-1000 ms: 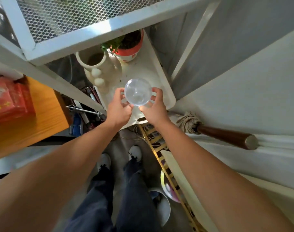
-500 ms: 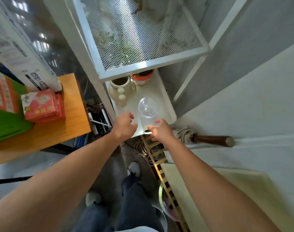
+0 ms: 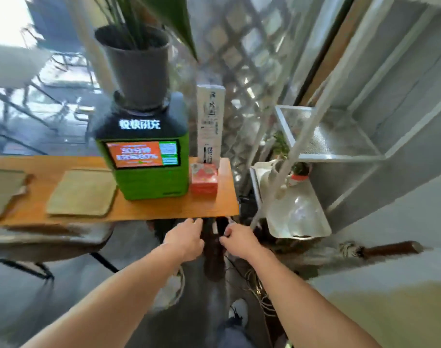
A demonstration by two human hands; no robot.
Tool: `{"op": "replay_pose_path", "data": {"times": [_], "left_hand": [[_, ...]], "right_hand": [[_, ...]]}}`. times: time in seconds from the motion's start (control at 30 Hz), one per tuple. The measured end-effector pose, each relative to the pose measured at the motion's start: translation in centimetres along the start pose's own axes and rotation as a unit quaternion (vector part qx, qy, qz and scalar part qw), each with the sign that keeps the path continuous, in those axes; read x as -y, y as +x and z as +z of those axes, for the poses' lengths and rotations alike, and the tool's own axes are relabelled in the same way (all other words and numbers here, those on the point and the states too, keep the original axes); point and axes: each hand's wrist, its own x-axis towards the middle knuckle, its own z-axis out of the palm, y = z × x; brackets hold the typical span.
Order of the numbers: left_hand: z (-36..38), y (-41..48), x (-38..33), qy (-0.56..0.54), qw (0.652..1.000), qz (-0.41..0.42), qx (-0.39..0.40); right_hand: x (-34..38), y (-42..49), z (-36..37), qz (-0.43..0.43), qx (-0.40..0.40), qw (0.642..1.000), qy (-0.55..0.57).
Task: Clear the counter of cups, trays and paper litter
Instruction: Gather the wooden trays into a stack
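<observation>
Counter [image 3: 164, 209], a wooden top, serves as the landmark for this report. Left hand [image 3: 185, 238] hangs just below and in front of its near edge, fingers loosely spread, nothing in its grasp. Right hand [image 3: 237, 238] is beside it, below the counter's right corner, fingers half curled and holding nothing. The two hands are close together but apart, with a dark gap between them.

On the counter, directly behind the hands, stands a green kiosk [image 3: 149, 156] with a lit orange screen. A dark plant pot [image 3: 136, 69] sits on top of the kiosk. Just right of the kiosk, near the counter's right end, is a red packet [image 3: 204, 180], and behind it a tall white box [image 3: 210, 121] stands upright. Left of the kiosk, two tan mats [image 3: 82, 192] lie flat on the wood; the far-left one is cut by the picture edge.

Right of the counter and lower than it, a white tray shelf [image 3: 320, 222] carries a clear cup [image 3: 298, 212], much blurred, with a small red-rimmed pot [image 3: 299, 172] and a pale jug [image 3: 265, 177] at its back. A mesh shelf [image 3: 340, 144] sits above that tray. A brown handle [image 3: 390, 248] lies further right of the tray.
</observation>
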Motion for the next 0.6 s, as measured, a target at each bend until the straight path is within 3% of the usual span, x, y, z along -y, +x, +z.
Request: {"op": "replay_pose_path", "data": {"times": [0.27, 0.6], "left_hand": [[-1.9, -14.4, 18.9, -0.025, 0.984, -0.171, -0.042], [-3.4, -25.2, 29.6, -0.077, 0.931, -0.334, -0.122]], "right_hand": [[19.4, -3.8, 10.4, -0.197, 0.077, 0.966, -0.149], [33.0, -6.4, 17.2, -0.325, 0.105, 0.912, -0.226]]}}
